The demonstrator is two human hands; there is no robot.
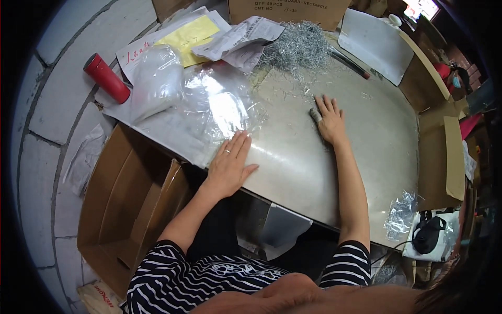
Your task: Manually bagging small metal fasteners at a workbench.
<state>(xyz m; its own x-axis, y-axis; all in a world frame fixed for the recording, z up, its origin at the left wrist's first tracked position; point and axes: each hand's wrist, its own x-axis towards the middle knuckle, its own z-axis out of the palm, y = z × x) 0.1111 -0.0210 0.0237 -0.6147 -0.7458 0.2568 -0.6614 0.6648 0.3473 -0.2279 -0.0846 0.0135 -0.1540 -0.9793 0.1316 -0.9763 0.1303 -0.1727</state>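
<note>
Head view: left hand [230, 162] near centre lies palm-down on the sheet-metal tabletop [293, 167], fingers straight, thumb spread, gripping nothing visible. Its fingertips reach the near edge of the clear plastic film [223, 99] at 11 o'clock; whether they press on it, can't tell. Right hand [330, 123] at 2 o'clock is flat too, fingers extended, no closed grip; something grey shows at the thumb, worn or held unclear.

Tangled silver wire-like strips [300, 47] are heaped at 1 o'clock, beyond the right fingertips, probably so they stay in arm's reach. Dark rod [350, 63] with a reddish end lies beside the heap. Bundled clear plastic bag [159, 81] sits at 10 o'clock, next to the red cylindrical flask [107, 78], likely parked aside. Brown cardboard box [104, 201] at 8 o'clock stands below the table edge, mouth up, presumably for easy access. Smaller silver clump [401, 215] at 4 o'clock, near the table corner.
</note>
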